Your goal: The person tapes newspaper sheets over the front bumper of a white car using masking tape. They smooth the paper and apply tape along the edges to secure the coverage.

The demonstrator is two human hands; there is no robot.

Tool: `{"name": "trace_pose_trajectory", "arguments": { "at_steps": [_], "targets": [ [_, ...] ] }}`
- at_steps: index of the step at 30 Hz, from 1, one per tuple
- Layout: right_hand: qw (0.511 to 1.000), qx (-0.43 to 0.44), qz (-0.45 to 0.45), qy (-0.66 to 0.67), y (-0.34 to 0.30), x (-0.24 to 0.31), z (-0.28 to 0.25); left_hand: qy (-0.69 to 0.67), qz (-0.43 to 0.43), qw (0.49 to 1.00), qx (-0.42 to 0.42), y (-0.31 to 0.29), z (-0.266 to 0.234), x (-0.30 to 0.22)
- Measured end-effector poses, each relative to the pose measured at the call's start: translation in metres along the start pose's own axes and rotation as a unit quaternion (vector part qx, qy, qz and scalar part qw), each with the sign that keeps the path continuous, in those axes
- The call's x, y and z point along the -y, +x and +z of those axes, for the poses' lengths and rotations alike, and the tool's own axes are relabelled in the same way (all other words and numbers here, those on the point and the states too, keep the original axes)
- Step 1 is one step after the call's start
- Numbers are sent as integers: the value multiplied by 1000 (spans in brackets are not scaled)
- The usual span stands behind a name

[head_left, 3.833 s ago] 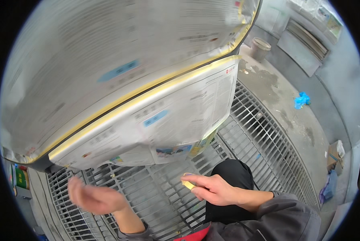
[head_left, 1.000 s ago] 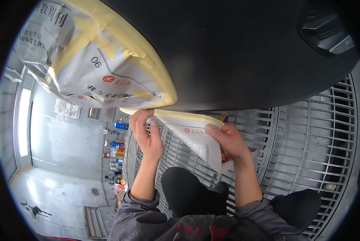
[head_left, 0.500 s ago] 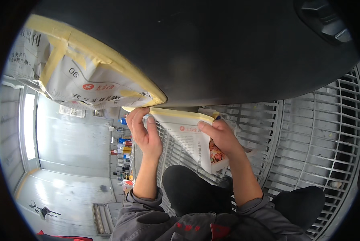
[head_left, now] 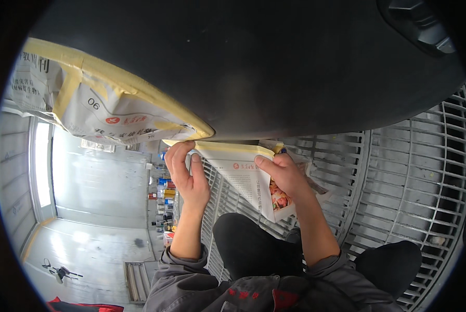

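Observation:
A sheet of newspaper (head_left: 232, 171) with a strip of yellow masking tape (head_left: 228, 149) along its upper edge hangs just below the rim of a large black curved panel (head_left: 274, 67). My left hand (head_left: 188, 171) has its fingertips at the left end of the taped edge, with the thumb by the paper. At the other end, my right hand (head_left: 284, 174) pinches the sheet, thumb on top and fingers mostly hidden behind. To the left, more newspaper (head_left: 108, 112) is taped along the panel's edge with wide yellow masking tape (head_left: 124, 80).
Beneath me runs a metal floor grating (head_left: 404, 182). My bent knee (head_left: 254, 244) comes up close under the sheet. Several cans and bottles (head_left: 165, 195) stand along the left, near a pale wall (head_left: 100, 182) with a bright opening (head_left: 44, 164).
The view has shifted slightly, so the wall and the taped panel edge sit a little differently. Both hands keep their places on the newspaper sheet.

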State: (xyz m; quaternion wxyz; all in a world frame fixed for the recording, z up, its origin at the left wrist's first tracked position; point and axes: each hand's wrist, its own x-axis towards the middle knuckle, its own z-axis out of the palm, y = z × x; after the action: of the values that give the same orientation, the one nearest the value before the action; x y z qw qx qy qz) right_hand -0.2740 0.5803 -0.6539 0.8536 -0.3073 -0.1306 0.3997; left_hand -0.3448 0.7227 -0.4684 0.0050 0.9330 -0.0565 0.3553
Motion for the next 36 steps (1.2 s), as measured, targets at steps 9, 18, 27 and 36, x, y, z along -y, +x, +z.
{"name": "trace_pose_trajectory", "arguments": {
  "at_steps": [9, 18, 27, 36],
  "targets": [
    [1000, 6, 0, -21, 6, -2, -3, 64, 80, 993, 58, 16, -14, -8],
    [1000, 10, 5, -27, 12, -6, -4, 117, 138, 980, 85, 20, -21, -7],
    [1000, 0, -15, -18, 9, 0, 0, 138, 154, 975, 85, 22, -20, -9],
    [1000, -1, 12, -23, 17, -7, -3, 164, 148, 970, 99, 20, -21, -14]
  ]
}}
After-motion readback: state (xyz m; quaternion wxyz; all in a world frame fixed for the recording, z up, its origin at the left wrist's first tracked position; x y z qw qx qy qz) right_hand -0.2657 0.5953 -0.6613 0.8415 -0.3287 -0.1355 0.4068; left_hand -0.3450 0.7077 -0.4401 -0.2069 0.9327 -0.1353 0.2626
